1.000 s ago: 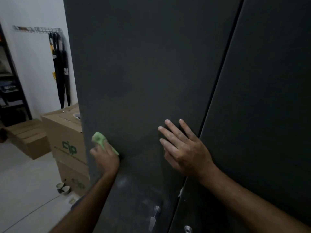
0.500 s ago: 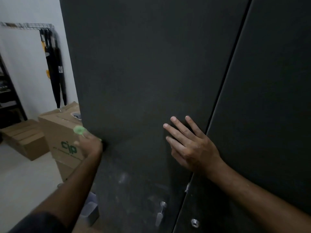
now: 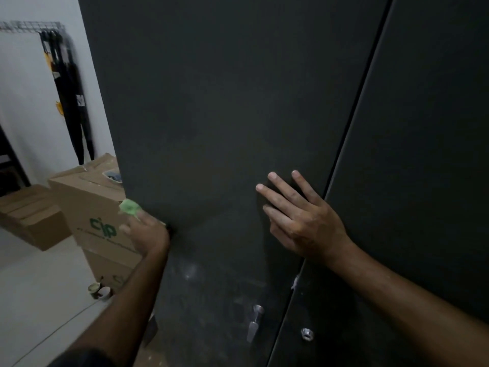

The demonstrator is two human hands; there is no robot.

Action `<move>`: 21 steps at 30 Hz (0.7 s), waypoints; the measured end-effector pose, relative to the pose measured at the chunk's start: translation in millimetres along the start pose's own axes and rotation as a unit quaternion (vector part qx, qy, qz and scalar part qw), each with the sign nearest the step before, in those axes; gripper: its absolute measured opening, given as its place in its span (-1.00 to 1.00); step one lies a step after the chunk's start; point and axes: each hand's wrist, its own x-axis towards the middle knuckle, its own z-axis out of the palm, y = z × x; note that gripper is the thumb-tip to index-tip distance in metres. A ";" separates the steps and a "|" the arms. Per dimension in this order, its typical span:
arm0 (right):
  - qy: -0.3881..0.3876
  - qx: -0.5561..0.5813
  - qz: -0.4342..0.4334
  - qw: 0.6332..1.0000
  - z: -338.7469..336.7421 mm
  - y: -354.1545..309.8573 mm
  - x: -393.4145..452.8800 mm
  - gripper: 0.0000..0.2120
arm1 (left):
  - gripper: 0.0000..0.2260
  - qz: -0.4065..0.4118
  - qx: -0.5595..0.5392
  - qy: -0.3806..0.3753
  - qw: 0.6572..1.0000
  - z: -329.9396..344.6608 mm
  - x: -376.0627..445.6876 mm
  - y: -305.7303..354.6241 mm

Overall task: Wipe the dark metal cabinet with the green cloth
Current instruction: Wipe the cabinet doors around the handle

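Observation:
The dark metal cabinet point(image 3: 225, 115) fills most of the view, with two tall doors and a seam between them. My left hand point(image 3: 146, 233) holds the green cloth point(image 3: 128, 207) at the cabinet's left edge; the cloth pokes out above my fingers, blurred. My right hand point(image 3: 299, 218) rests flat on the left door, fingers straight and spread, just left of the seam. Dusty pale smears show on the door below my hands.
A metal handle point(image 3: 254, 323) and a round lock point(image 3: 307, 333) sit low on the doors. Stacked cardboard boxes point(image 3: 98, 221) stand left of the cabinet, with small cups point(image 3: 99, 290) on the floor. Folded black umbrellas point(image 3: 71, 102) hang on the white wall.
My left hand has slid the cloth leftward from the door face to the cabinet's left edge, then stayed there. My right hand has kept its place on the door.

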 end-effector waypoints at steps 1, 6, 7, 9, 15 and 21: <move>0.000 0.001 0.000 1.000 -0.1 0.7 0.0 -0.77 | -0.48 0.056 0.003 -0.007 0.998 -1.9 -14.9 6.2; 0.006 0.009 0.000 1.000 1.5 1.5 -1.0 -0.78 | -0.55 0.101 0.031 -0.095 0.990 3.0 -84.0 -65.0; 0.006 0.007 -0.001 1.000 0.8 1.5 -0.5 -0.78 | -0.58 0.047 0.039 -0.099 0.993 2.6 -68.1 -67.1; 0.005 0.006 -0.002 1.000 0.0 1.2 1.5 -0.79 | -0.58 -0.037 0.045 -0.054 0.997 -0.5 -20.1 -56.5; 0.013 0.001 0.002 1.000 2.1 -0.2 0.9 -0.79 | -0.54 0.116 0.048 -0.020 0.992 5.4 -22.8 -28.8; 0.012 0.002 0.000 1.000 2.8 0.2 0.2 -0.78 | -0.47 -0.014 0.064 -0.056 0.996 4.9 -27.1 -73.1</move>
